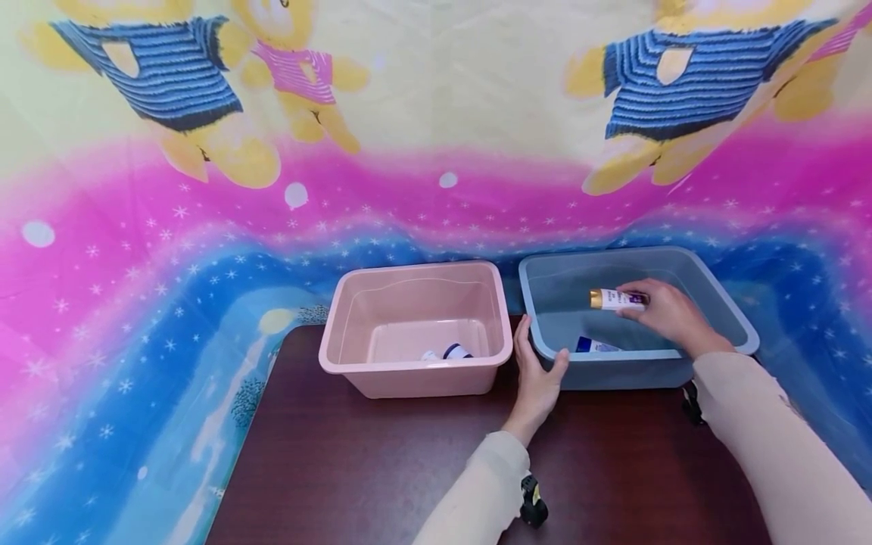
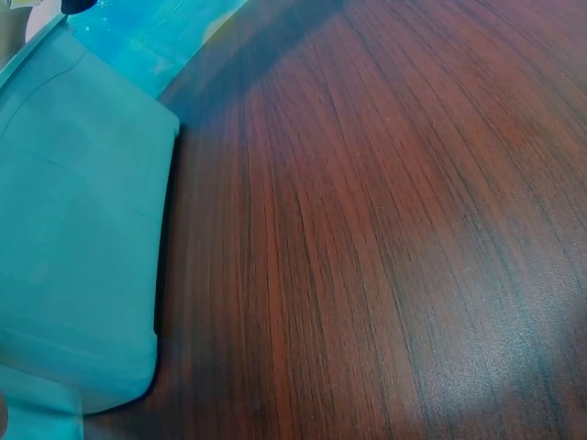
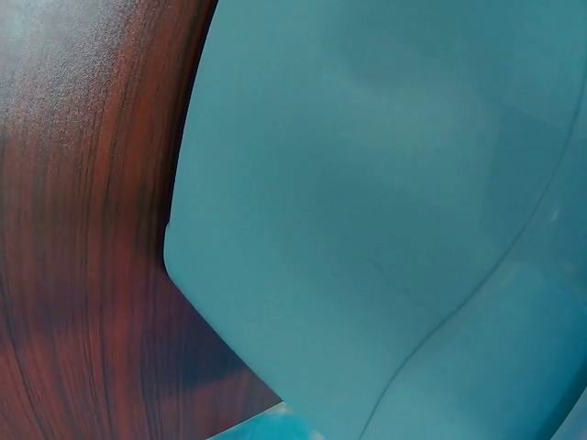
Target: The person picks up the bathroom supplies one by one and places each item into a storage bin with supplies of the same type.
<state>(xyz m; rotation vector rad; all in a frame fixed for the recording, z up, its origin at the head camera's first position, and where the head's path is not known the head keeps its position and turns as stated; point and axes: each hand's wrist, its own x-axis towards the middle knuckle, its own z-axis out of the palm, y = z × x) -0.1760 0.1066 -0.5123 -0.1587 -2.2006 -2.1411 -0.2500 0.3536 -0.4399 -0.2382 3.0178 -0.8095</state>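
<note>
In the head view my right hand (image 1: 671, 312) pinches a small white bottle with a gold cap (image 1: 616, 300), tipped on its side above the grey-blue bin (image 1: 630, 371). Dark purple shows on the bottle's label near the fingers. My left hand (image 1: 537, 386) rests against the bin's near left corner, thumb spread along the front and fingers along the left side. Inside the bin, partly behind its front rim, lies a white item with a dark blue end (image 1: 596, 345). Neither wrist view shows the bottle; the bin's outer wall appears in the left wrist view (image 2: 87, 229) and the right (image 3: 367, 211).
A pink bin (image 1: 415, 382) stands left of the grey-blue one, with a white item with a dark blue band (image 1: 456, 351) and another white piece (image 1: 429, 355) inside. Both bins sit on a dark brown table (image 1: 354, 462). Behind hangs a printed cloth (image 1: 436, 197).
</note>
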